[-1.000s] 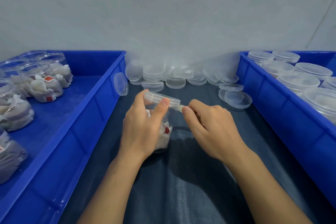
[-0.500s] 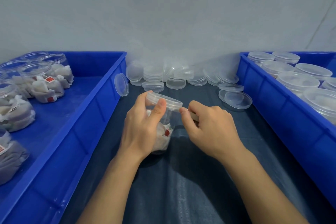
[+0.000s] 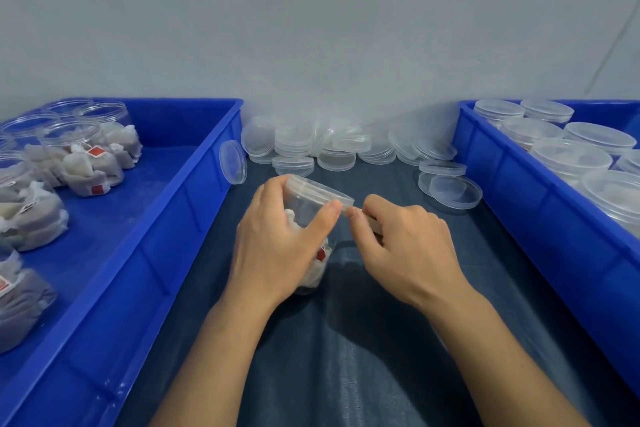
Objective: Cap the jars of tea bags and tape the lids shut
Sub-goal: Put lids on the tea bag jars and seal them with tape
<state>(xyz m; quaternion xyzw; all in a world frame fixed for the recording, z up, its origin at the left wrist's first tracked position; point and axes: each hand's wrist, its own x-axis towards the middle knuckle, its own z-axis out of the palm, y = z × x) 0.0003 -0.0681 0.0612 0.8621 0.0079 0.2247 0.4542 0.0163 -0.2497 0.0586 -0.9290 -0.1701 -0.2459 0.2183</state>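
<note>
A clear jar of tea bags (image 3: 313, 218) with a clear lid (image 3: 320, 188) on top is tilted over the dark cloth at centre. My left hand (image 3: 280, 246) grips the jar round its side, thumb pressed just under the lid's rim. My right hand (image 3: 401, 246) sits right beside it, fingers curled round a small tape roll (image 3: 374, 226), forefinger and thumb pinching at the lid's right edge. The tape strip itself is too clear to make out.
A blue bin (image 3: 194, 218) on the left holds several uncapped jars of tea bags (image 3: 83, 156). A blue bin (image 3: 519, 204) on the right holds several capped jars (image 3: 568, 159). Loose clear lids (image 3: 332, 152) lie piled along the back wall, some (image 3: 450, 185) near the right bin.
The jar has tilted and turned a little in my left hand. My right hand has drawn closer to the lid's edge, until its fingertips meet my left thumb.
</note>
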